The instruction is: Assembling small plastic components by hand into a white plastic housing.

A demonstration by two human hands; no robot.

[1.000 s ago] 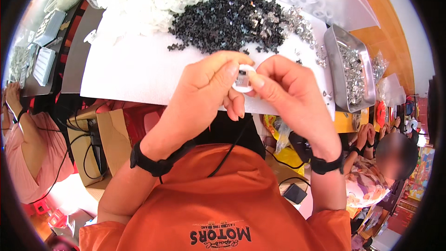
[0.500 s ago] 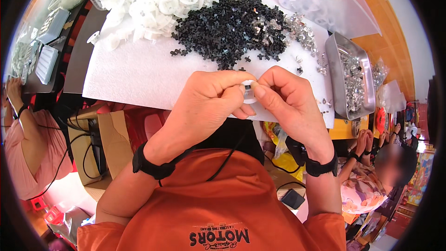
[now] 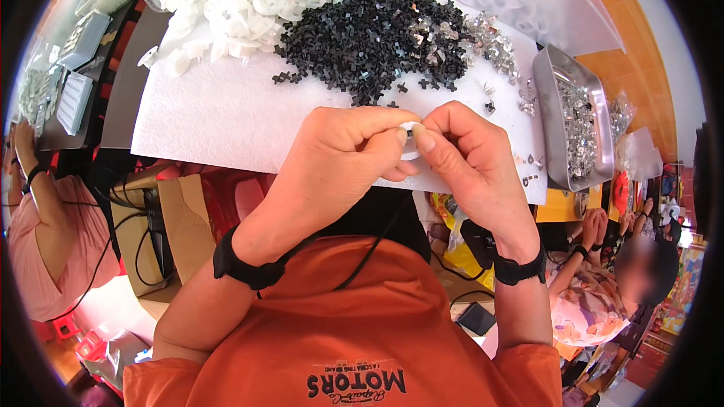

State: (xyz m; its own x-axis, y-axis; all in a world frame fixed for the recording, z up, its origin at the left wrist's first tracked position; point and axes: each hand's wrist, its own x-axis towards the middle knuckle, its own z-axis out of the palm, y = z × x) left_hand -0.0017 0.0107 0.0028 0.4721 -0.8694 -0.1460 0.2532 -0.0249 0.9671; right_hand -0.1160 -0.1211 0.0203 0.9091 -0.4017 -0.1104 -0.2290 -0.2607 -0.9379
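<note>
Both hands meet over the near edge of a white foam sheet [image 3: 219, 117]. A small round white plastic part [image 3: 410, 156] is pinched between them, with a small dark bit in it, mostly covered by fingers. My left hand [image 3: 332, 154] grips its left side with thumb and index finger. My right hand [image 3: 479, 158] presses thumb and fingers on its right side. Just beyond my fingers lies a heap of black cross-shaped pieces [image 3: 354, 45]. Small shiny metal pieces [image 3: 492, 49] adjoin the heap on its right.
White round plastic parts [image 3: 264, 0] are piled at the far left. A steel tray [image 3: 552, 136] of metal pieces stands at right, beside a translucent sheet [image 3: 528, 0]. An open cardboard box [image 3: 187, 218] sits below the table's left side. Other people sit at both sides.
The white part has tilted a little between my fingertips, and my right thumb sits slightly higher on it. Both hands keep their pinch.
</note>
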